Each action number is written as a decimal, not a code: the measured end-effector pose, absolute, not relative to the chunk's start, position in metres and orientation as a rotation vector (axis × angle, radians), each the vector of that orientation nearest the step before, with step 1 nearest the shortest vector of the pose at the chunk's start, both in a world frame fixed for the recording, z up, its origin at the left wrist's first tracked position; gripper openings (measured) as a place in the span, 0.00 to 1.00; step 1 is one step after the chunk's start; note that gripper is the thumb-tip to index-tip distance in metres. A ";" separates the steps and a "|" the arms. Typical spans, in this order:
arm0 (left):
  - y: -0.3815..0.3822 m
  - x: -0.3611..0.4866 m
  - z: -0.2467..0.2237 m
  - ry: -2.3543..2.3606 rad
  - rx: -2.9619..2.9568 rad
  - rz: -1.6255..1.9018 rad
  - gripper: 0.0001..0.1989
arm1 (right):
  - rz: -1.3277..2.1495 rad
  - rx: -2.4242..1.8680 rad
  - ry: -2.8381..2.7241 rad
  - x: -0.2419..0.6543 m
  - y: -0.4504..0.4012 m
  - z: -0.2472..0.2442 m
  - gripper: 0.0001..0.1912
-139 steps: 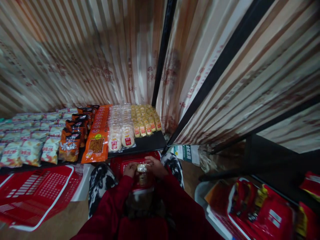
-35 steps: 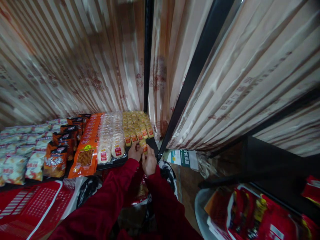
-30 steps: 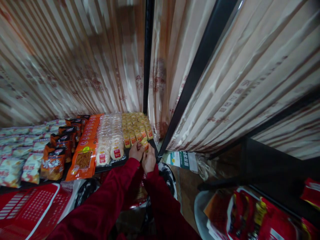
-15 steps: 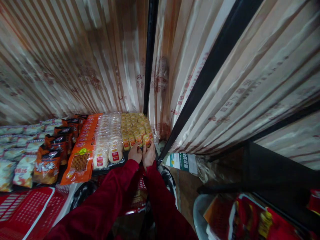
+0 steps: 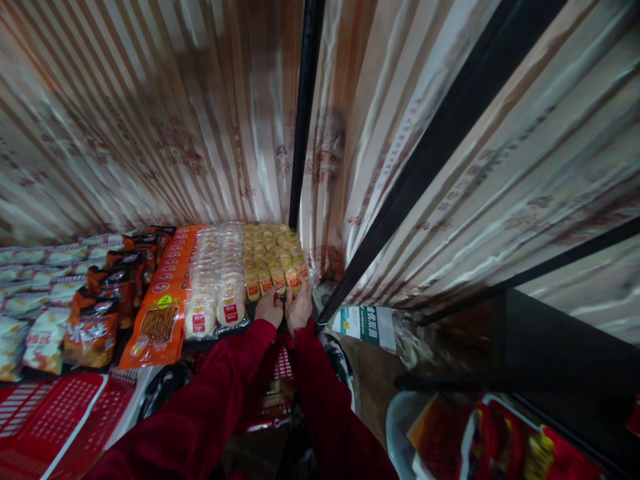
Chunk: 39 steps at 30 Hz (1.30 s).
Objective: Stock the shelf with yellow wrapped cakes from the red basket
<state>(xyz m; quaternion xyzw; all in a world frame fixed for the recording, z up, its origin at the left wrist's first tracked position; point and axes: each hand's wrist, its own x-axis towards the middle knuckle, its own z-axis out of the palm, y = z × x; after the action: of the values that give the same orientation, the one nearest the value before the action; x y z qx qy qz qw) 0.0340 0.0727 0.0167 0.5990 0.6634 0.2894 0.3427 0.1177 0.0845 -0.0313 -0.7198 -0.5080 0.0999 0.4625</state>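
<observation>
Rows of small yellow packs (image 5: 273, 252) with red labels lie at the right end of a dark shelf. My left hand (image 5: 270, 308) is at their front edge, its fingertips touching the front packs. Close beside it on the right, my right hand (image 5: 299, 308) has its fingers at the rightmost front packs. The fingertips of both hands are partly hidden against the packs, so any grip is unclear. Left of the yellow packs are clear-wrapped round white cakes (image 5: 231, 293), then orange snack bags (image 5: 159, 323).
Dark-orange bags (image 5: 93, 333) and white bags (image 5: 46, 340) fill the shelf's left. Red baskets (image 5: 55, 413) stand below. Black poles (image 5: 415, 180) cross before the pleated curtain (image 5: 225, 133). A pale tub (image 5: 397, 427) holds red packages at lower right.
The view has shifted slightly. Both hands remain at the front edge of the yellow packs, with little visible movement.
</observation>
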 end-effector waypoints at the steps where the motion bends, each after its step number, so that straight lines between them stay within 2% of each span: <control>1: 0.073 0.034 0.016 1.725 1.558 0.750 0.22 | 0.251 -1.757 -1.250 0.118 0.085 -0.032 0.20; 17: 0.072 0.036 0.017 1.748 1.583 0.737 0.22 | 0.231 -1.683 -1.244 0.119 0.076 -0.033 0.16; 31: 0.064 0.034 0.013 1.761 1.658 0.720 0.22 | 0.241 -1.628 -1.290 0.120 0.076 -0.038 0.19; 39: 0.046 0.023 0.006 1.725 1.681 0.695 0.18 | 0.269 -1.607 -1.348 0.120 0.070 -0.034 0.20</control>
<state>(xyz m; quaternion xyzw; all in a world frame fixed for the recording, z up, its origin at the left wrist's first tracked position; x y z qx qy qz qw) 0.0232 0.0458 0.0058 0.6371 0.6537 0.2634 0.3120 0.1200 0.0696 -0.0339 -0.6619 -0.5554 0.1107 0.4911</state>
